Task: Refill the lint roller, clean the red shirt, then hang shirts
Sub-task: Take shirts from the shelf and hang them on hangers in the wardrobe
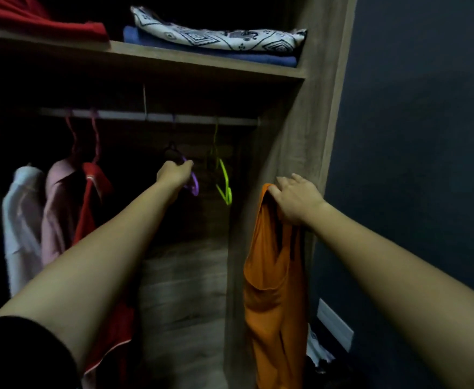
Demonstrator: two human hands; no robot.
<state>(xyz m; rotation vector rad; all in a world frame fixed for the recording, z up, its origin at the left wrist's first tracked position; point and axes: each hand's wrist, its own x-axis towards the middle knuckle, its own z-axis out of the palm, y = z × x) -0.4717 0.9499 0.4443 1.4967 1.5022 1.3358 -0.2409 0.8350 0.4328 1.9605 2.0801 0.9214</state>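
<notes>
Inside the wooden wardrobe a metal rail (157,117) runs across. My left hand (174,173) reaches in and is closed around a purple hanger (193,184) hanging from the rail. Just right of it hangs a bare green hanger (224,181). My right hand (294,199) grips an orange shirt (275,290) by its top, holding it up in front of the wardrobe's right side panel. A red shirt (91,197) hangs on a hanger at the left, beside a pink shirt (57,203) and a white shirt (22,217).
A shelf (202,61) above the rail carries folded red fabric (42,21) and a patterned cloth on a blue one (216,37). The wardrobe's side panel (308,122) stands beside a dark blue wall (426,136). A white skirting piece (334,324) sits low right.
</notes>
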